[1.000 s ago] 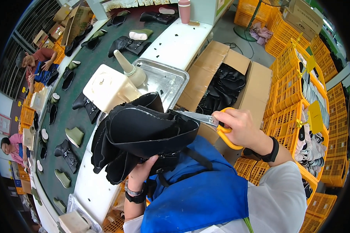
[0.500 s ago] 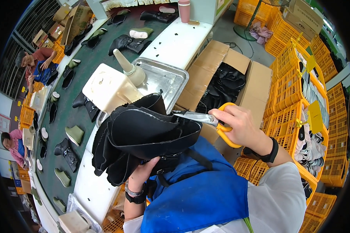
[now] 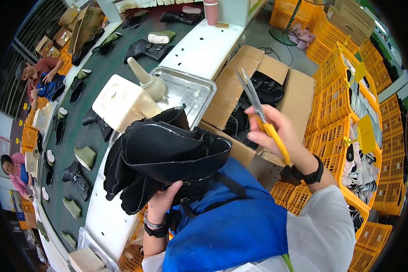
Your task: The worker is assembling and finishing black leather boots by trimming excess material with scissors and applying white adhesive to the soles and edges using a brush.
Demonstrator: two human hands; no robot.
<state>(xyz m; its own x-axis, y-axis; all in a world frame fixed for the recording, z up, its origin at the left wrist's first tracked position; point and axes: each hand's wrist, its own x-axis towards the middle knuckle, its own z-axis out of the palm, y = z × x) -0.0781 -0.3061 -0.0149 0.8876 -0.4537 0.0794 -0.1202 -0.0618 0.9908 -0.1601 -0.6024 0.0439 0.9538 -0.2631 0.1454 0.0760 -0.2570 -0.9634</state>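
Note:
My left hand (image 3: 164, 199) grips a bundle of black boot uppers (image 3: 167, 152) from below, its thumb over a buckled strap. Their wide open tops face up and away from me, with ragged pale edges. My right hand (image 3: 276, 131) is closed on yellow-handled scissors (image 3: 256, 102), held apart from the boot uppers to their upper right. The blades point up and to the left, slightly parted. My fingers partly hide the handles. Beneath the scissors is a cardboard box (image 3: 233, 97) filled with black boot uppers (image 3: 263, 93).
Beyond the bundle, a metal tray (image 3: 206, 102) holds a cone-topped container (image 3: 152, 86) beside a white plastic container (image 3: 118, 99). Boots lie along the green conveyor (image 3: 118, 68). Stacked orange crates (image 3: 326, 111) line the right. Two co-workers (image 3: 45, 75) sit across the belt.
My right hand has drawn the scissors away from the edge of the boot uppers and turned the blades upward. The left hand still holds the bundle in nearly the same place.

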